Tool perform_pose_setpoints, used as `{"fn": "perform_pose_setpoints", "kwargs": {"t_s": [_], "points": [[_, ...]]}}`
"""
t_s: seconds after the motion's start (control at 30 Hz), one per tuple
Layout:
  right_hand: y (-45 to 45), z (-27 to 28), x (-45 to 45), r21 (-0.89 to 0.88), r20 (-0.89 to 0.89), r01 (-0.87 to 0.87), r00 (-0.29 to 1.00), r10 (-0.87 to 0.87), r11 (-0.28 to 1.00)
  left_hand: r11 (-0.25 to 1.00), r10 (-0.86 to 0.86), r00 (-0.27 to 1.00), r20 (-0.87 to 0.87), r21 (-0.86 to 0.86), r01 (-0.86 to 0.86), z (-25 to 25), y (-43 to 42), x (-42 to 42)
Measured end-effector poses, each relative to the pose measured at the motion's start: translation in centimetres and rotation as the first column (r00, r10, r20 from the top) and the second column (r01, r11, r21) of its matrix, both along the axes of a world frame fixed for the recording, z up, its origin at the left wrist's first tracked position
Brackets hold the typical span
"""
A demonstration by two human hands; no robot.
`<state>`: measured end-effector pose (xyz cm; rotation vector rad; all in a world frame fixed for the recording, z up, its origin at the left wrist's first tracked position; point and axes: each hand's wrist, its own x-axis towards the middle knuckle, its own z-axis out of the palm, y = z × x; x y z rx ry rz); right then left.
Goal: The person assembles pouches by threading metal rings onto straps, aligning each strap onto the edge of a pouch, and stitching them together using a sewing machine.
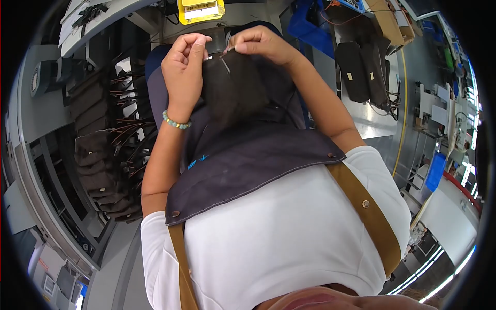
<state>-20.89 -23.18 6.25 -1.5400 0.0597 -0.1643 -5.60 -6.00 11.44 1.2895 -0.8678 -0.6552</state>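
On the lap lies a dark brown-black fabric piece (232,93), like a flat pouch or padded cover, its top edge up by both hands. My left hand (183,67), with a beaded bracelet at the wrist, has its fingers curled and closed at the piece's upper left edge. A short row of small pale marks shows beside those fingertips. Opposite, my right hand (263,45) pinches a thin strand-like thing (226,50), too small to name, at the upper edge. Just below it, a slim pale strip (226,66) lies against the dark fabric.
Stacked dark fabric pieces with wires (95,144) stand at the left. Two similar dark pieces (359,72) lie on a metal surface at the right. Ahead are a yellow bin (201,11), a blue bin (312,28) and a cardboard box (385,23).
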Motion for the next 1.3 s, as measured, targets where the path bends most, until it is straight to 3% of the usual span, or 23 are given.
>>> {"fn": "perform_pose_setpoints", "kwargs": {"t_s": [0.03, 0.07, 0.17, 0.2, 0.27, 0.33, 0.37, 0.47, 0.6, 0.63, 0.67, 0.7, 0.73, 0.8, 1.0, 1.23, 1.3], "points": [[0.6, 1.9, 0.1, 0.101, 0.002, 0.071, 0.997, -0.072, 0.992, 0.983, -0.099, 0.995, 0.011, 0.156, 0.096, 0.4, 0.4, 0.8], [1.1, 2.8, 0.2, 0.098, 0.017, 0.190, 0.981, -0.193, 0.977, 0.955, -0.222, 0.970, -0.100, 0.179, 0.237, 0.8, 0.4, 0.9], [0.5, 4.8, 0.9, 0.040, 0.048, 0.025, 0.998, -0.027, 0.999, 0.784, -0.477, 0.788, -0.390, 0.216, 0.582, 0.0, 0.2, 1.3], [0.7, 5.3, 1.1, 0.034, 0.048, -0.025, 0.999, 0.023, 0.999, 0.563, -0.662, 0.604, -0.444, 0.236, 0.792, -0.9, 0.2, 2.9], [1.6, 6.0, 1.6, 0.067, 0.043, -0.104, 0.994, 0.102, 0.992, 0.375, -0.778, 0.372, -0.506, 0.101, 0.921, -2.1, -0.6, 2.6], [2.4, 6.4, 2.1, 0.140, 0.040, -0.164, 0.986, 0.160, 0.976, 0.341, -0.920, 0.311, -0.238, -0.099, 0.935, -4.2, -0.8, 1.5], [2.7, 6.3, 2.6, 0.091, 0.048, -0.147, 0.989, 0.143, 0.985, 0.298, -0.954, 0.287, -0.085, -0.190, 0.935, -4.9, -0.8, 1.2], [2.8, 6.0, 2.8, 0.075, 0.044, -0.259, 0.966, 0.256, 0.963, 0.392, -0.897, 0.337, -0.285, -0.162, 0.905, -5.1, -0.5, 0.6], [1.7, 6.7, 0.9, 0.004, -0.025, 0.007, 1.000, -0.007, 1.000, 0.499, -0.755, 0.378, -0.536, -0.094, 0.861, -4.4, 0.0, -0.4], [1.5, 6.8, 0.5, -0.107, -0.020, 0.057, 0.998, -0.059, 0.993, 0.548, -0.582, 0.295, -0.758, -0.096, 0.831, -3.7, -0.9, 0.7], [1.3, 6.6, 0.1, -0.131, -0.024, 0.089, 0.995, -0.093, 0.987, 0.489, -0.672, 0.255, -0.695, -0.158, 0.858, -3.2, -1.9, 2.6], [1.1, 6.2, -0.2, -0.153, -0.028, 0.120, 0.992, -0.126, 0.981, 0.628, -0.551, 0.416, -0.723, -0.032, 0.777, -2.6, -1.1, 3.8], [1.0, 6.0, -0.5, -0.177, -0.030, 0.152, 0.987, -0.160, 0.972, 0.522, -0.651, 0.348, -0.675, -0.064, 0.851, -1.3, -1.3, 4.9], [1.1, 6.0, -1.2, -0.208, -0.098, 0.182, 0.974, -0.205, 0.961, 0.661, -0.617, 0.653, -0.440, 0.161, 0.733, -1.2, -0.4, 6.4], [2.7, 5.2, -0.9, -0.220, -0.041, 0.167, 0.983, -0.180, 0.961, 0.647, -0.673, 0.739, 0.032, 0.508, 0.568, 3.4, 0.4, 4.9], [2.7, 5.0, -1.1, -0.163, -0.168, 0.050, 0.983, -0.078, 0.985, 0.682, -0.657, 0.754, 0.016, 0.437, 0.586, 2.8, 0.5, 4.3], [3.4, 5.3, -0.8, -0.295, -0.108, 0.053, 0.990, -0.088, 0.954, 0.641, -0.685, 0.728, -0.009, 0.468, 0.609, 2.8, 0.3, 4.4]]}}
